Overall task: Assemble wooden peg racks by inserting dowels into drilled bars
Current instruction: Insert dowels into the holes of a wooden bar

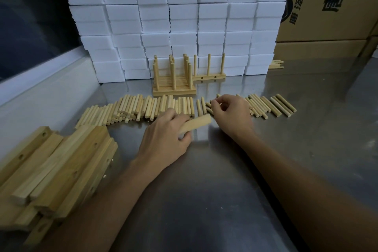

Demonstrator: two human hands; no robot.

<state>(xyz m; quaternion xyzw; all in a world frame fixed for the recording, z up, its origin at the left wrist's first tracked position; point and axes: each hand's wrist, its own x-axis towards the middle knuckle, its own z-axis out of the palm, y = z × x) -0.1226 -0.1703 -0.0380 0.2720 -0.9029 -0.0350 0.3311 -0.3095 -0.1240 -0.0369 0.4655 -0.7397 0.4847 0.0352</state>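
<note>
My left hand (165, 135) grips a short wooden bar (199, 122) just above the steel table, its free end pointing right. Close to its right, my right hand (230, 111) has curled fingertips down among the loose dowels (263, 104); whether it pinches one is hidden by the fingers. A long row of dowels (131, 108) lies across the table behind both hands. Behind that row stand finished peg racks (173, 82), pegs upright, and one more rack (208, 76) further back.
A pile of drilled bars (61, 161) lies at the near left. A wall of white foam blocks (173, 16) rises behind the racks, with cardboard boxes (327, 6) at the right. A few more dowels (276, 64) lie by the blocks. The steel table (214, 190) is bare nearest me.
</note>
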